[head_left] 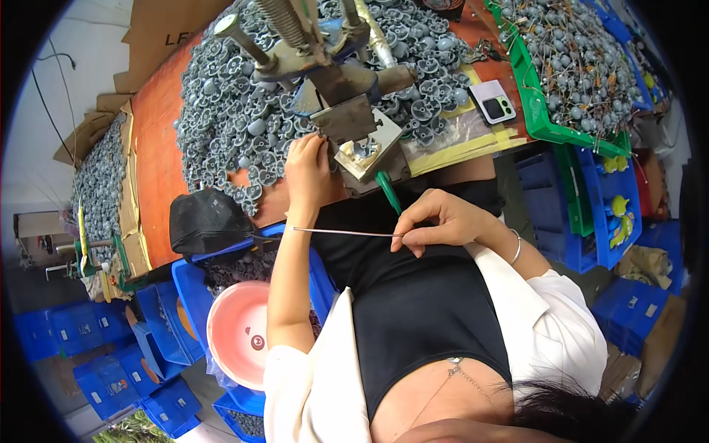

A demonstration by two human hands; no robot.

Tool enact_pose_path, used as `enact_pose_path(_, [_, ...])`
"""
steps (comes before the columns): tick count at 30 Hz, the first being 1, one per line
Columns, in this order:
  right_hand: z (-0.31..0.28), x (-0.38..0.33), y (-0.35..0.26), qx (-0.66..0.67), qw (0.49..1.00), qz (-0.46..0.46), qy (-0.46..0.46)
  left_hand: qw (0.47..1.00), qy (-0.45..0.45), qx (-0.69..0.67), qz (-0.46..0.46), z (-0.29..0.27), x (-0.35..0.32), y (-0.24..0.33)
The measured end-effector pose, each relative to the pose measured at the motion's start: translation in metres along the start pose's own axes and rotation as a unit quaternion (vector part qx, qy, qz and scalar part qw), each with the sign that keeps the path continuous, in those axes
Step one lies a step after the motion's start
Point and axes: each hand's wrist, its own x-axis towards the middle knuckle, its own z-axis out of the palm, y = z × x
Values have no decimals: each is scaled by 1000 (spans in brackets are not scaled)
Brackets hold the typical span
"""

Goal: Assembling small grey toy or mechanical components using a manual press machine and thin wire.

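Note:
A thin metal rod [343, 232] runs leftward from my right hand [447, 221], pinched between thumb and fingers in front of my body. Its far end crosses over my left forearm. My left hand [306, 170] is beside the hand press [347, 118], at the edge of the pile of grey plastic parts [244, 96]. Its fingers are drawn together, and what they hold, if anything, is hidden. On the press base, a metal fixture block [384, 133] has a pale, worn seat with a grey piece in it. A green handle [388, 192] sticks out from below the block toward me.
Right of the press lie a phone [493, 102] and keys [484, 50]. A green crate [543, 133] holds many round grey parts on stems. A black mesh cap-like thing [209, 221] hangs at the table's front edge, above a pink basin [240, 310]. Blue bins [111, 380] stand lower left.

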Motion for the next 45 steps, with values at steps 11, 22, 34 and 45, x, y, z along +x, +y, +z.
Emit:
enact_pose_path(11, [7,3,7,-27,1000,-1,2,982,-2,178,67,19,31,-33])
enact_pose_path(22, [10,11,12,-11,1000,11,-17,975,-39,141,169,6,27,-40])
enact_pose_path(34, [8,7,13,90,991,13,95,886,230,-362,-177,-25,1,-10])
enact_pose_path(45, [13,30,29,-277,898,-130,317,806,94,-561,-164,-28,-46,50])
